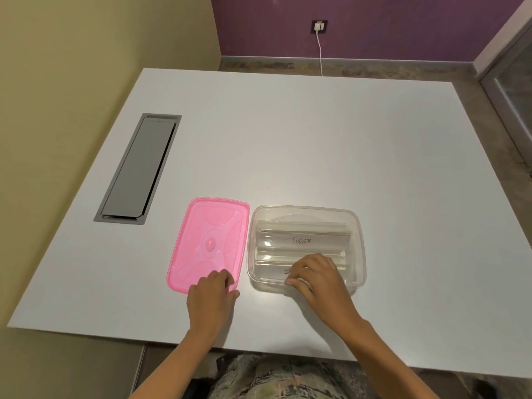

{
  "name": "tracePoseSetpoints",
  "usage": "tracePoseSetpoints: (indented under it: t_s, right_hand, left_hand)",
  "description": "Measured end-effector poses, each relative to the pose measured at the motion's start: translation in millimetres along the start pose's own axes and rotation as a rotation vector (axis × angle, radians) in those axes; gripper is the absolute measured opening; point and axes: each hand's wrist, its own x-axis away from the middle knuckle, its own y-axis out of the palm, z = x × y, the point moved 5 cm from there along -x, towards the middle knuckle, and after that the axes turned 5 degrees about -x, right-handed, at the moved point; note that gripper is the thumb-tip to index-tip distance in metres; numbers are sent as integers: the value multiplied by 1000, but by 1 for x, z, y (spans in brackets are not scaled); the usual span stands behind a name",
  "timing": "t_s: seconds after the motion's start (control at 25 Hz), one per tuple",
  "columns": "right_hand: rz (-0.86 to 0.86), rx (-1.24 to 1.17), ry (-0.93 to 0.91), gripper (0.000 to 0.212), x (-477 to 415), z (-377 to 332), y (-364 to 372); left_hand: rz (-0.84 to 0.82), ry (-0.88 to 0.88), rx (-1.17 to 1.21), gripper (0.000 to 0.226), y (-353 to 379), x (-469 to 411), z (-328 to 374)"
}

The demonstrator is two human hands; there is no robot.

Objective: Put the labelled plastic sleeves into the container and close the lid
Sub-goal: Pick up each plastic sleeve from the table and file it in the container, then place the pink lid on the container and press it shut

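Clear sleeves: plastic sleeves (pixel 302 240) lie stacked inside the container, overlapping like steps; about three, though the clear layers make the count unsure. One reads "TIGER"; the nearest label is hidden under the fingers.
Container: one clear rectangular container (pixel 359 226), open, on the bench near its front edge.
Lid: one pink lid (pixel 208 243), flat on the bench just left of the container, their edges almost meeting.
Right hand: right hand (pixel 315 276) reaches over the container's near wall, fingers curled down on the nearest sleeve; whether it grips or only presses, I cannot tell.
Left hand: left hand (pixel 211 293) rests on the lid's near right corner, fingers bent over the rim, thumb at the edge.
Bench: one white bench (pixel 316 139), with one grey cable hatch (pixel 138 168) set in at the far left.
Wall: one socket (pixel 319 26) with a white cable (pixel 320 53) hanging down.
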Motion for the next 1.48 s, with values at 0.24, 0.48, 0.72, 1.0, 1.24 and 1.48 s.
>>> tracePoseSetpoints:
  t_s: [0.24,0.48,0.72,1.0,1.24,1.48]
  right_hand:
    - [-11,43,-39,6,-4,-5,1]
    - [35,-84,36,5,-7,-8,-5]
    - [395,-313,206,26,-23,-2,-49]
    - [599,-604,371,34,-25,23,-93]
    - [564,-597,474,15,0,39,-99]
    - [617,-452,626,16,29,58,-94]
  left_hand:
    - [127,92,-75,7,-20,2,7]
    - [515,11,255,9,-104,-4,22]
    - [834,-61,555,17,-194,-5,33]
    - [765,-7,848,28,-214,-12,60]
    - [516,-75,940,28,-187,-41,82]
    - [282,-67,824,18,-139,-68,85]
